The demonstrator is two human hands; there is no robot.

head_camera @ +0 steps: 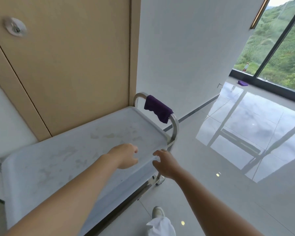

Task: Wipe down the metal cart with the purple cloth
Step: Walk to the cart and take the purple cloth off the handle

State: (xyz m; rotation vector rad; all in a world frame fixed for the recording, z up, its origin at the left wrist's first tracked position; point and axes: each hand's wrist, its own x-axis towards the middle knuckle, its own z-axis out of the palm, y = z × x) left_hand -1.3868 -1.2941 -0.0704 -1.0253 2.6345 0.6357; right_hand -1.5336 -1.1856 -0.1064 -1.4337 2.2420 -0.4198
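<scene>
The metal cart (41,167) stands against a wooden door, its flat top marked with pale smudges. A purple cloth (157,109) hangs over the curved handle at the cart's far end. My left hand (126,155) hovers over the top near its right edge, fingers loosely curled and holding nothing. My right hand (165,163) is just beyond that edge, fingers spread and relaxed, also holding nothing. Both hands are well short of the cloth.
A wooden door (71,65) and white wall stand behind the cart. Glossy tiled floor (245,133) stretches right toward a large window. Another purple item (242,83) and a bottle (245,66) sit by the window sill. My shoe (157,212) is below the cart.
</scene>
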